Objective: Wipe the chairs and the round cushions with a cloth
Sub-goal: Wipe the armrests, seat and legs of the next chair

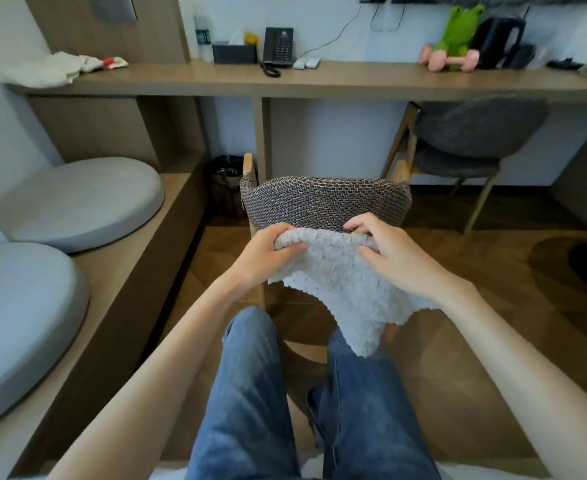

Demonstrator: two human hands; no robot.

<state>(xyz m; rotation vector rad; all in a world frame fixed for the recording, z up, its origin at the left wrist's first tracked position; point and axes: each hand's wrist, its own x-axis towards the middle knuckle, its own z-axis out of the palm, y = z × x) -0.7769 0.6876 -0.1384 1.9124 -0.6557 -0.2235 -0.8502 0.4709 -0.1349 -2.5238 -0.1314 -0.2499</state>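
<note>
Leftmost, the far cushion (77,202) and near cushion (18,323) are lying on a wooden platform (112,268). Centrally, the left hand (267,254) is gripping the cloth (340,285) at its upper left edge and the right hand (392,258) is pinching its upper right edge; the cloth is hanging between them, just before the woven chair back (323,202). A second chair (472,140) is sitting under the table (354,81).

Two round cushions (77,206) on a low wooden bench (170,192); telephone (278,46) and frog toy (458,29) on the long desk (354,79)
</note>
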